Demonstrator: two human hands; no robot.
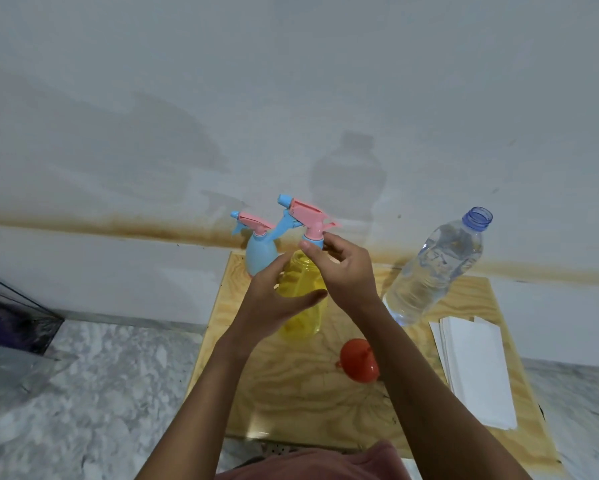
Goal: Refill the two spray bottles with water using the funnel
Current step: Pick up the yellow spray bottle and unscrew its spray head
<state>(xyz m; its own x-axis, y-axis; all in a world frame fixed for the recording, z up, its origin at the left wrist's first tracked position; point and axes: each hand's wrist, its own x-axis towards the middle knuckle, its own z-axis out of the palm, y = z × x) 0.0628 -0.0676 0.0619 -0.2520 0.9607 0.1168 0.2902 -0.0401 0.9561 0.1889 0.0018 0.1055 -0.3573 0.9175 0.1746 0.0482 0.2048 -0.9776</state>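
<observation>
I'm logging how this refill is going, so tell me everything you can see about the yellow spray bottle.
The yellow spray bottle is translucent yellow plastic, standing upright on the wooden board, just in front of the blue spray bottle. Its spray head is pink with a blue nozzle, trigger and collar. The left hand wraps the body; the right hand pinches the collar. Whether the head is already unscrewed, or how much water is inside, cannot be told.
</observation>
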